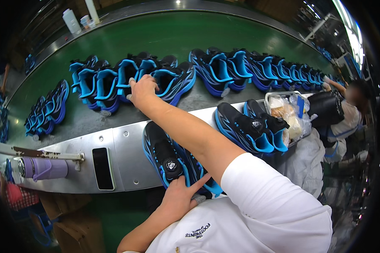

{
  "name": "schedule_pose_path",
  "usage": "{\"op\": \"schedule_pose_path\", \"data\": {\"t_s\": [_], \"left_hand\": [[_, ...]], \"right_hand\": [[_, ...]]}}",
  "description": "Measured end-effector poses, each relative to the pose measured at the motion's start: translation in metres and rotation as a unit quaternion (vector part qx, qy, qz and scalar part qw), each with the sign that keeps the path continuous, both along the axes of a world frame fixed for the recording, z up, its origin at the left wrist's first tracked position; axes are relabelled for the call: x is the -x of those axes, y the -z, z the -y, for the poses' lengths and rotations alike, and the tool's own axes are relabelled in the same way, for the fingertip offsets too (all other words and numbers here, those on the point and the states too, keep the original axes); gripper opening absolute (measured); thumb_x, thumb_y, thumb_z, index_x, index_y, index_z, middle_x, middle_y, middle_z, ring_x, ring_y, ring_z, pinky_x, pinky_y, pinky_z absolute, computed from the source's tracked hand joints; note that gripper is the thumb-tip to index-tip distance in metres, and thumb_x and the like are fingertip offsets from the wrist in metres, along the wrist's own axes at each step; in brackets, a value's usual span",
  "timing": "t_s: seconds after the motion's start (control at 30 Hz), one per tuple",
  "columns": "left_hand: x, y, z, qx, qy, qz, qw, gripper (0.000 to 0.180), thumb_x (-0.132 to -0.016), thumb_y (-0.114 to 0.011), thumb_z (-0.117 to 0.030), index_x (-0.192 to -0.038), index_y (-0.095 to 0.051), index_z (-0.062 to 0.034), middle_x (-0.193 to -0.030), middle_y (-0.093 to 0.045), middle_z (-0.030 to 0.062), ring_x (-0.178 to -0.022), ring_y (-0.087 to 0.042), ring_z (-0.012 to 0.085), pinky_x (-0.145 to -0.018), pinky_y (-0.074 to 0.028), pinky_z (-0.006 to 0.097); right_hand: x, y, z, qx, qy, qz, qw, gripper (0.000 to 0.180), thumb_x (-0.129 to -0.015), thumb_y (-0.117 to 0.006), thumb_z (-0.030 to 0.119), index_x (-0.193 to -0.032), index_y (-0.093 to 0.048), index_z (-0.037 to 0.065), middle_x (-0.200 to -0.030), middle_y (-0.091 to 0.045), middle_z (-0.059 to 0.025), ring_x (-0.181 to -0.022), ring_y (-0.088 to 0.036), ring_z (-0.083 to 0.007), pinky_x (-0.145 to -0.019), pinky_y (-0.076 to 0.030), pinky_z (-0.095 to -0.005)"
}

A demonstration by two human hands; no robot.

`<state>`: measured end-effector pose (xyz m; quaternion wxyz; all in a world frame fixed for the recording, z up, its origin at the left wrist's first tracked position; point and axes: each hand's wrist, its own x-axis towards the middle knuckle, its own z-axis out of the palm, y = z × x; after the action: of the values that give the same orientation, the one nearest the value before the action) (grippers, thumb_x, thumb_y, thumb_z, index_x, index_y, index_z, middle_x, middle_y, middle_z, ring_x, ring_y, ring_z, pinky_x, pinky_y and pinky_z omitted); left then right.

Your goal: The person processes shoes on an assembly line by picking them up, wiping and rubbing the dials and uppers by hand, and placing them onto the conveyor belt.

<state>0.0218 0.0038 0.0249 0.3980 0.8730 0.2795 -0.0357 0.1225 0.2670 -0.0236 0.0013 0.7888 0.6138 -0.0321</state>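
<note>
So we're looking at a factory-type space, with a long green worktop (pixel 177 33) curving through the fisheye and a steel ledge (pixel 128 173) running along its near side. A co-worker (pixel 350 116) is sitting or standing over on the right; we aren't able to tell which. Black-and-blue sneakers are filling the place: a small bunch (pixel 52 105) is lying at the left, a middle cluster (pixel 88 82) is standing ahead of us, and a long row (pixel 264 69) is trailing off to the right.

Most of the middle cluster is showing us its openings, and we're guessing that's so the collars are easy to get at. The near pair (pixel 157 145) is resting on the steel ledge, heels toward the body, probably for the same reason. Another pair (pixel 240 126) is sitting to its right, beside a wire basket (pixel 266 101) of plastic bags. A phone (pixel 102 168) and a lilac bottle (pixel 50 168) are lying off left, likely parked out of the way.

Hands: the left hand (pixel 178 198) is spreading fairly wide, fingers dipping into one shoe of the near pair, thumb reaching over the other. The right hand (pixel 143 90) is resting half-curled at the middle cluster's collars. Whether either is actually gripping, we're not managing to tell.
</note>
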Motion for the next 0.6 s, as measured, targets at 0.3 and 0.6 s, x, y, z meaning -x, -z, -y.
{"op": "schedule_pose_path", "data": {"t_s": [0.3,0.6], "left_hand": [[-0.016,0.026,0.016,-0.009,-0.03,-0.033,0.999,0.055,-0.072,-0.067,-0.026,-0.126,-0.054,-0.0202,-0.099,-0.053,0.0255,-0.086,-0.06,0.0397,-0.07,-0.051,0.045],[0.018,0.025,-0.008,-0.07,-0.054,0.059,0.994,0.037,-0.067,-0.074,-0.028,-0.1,-0.063,-0.0161,-0.086,-0.058,0.0134,-0.068,-0.062,0.0324,-0.06,-0.051,0.042]], "right_hand": [[-0.058,-0.005,0.026,0.035,-0.097,-0.207,0.973,0.066,-0.078,-0.066,0.042,-0.138,-0.042,0.029,-0.103,-0.066,-0.0189,-0.11,-0.055,-0.0408,-0.086,-0.05,-0.042],[-0.044,0.029,-0.016,-0.013,-0.128,-0.102,0.986,0.065,-0.071,-0.072,0.035,-0.131,-0.049,0.027,-0.098,-0.066,-0.0145,-0.096,-0.062,-0.0363,-0.078,-0.052,-0.0441]]}}
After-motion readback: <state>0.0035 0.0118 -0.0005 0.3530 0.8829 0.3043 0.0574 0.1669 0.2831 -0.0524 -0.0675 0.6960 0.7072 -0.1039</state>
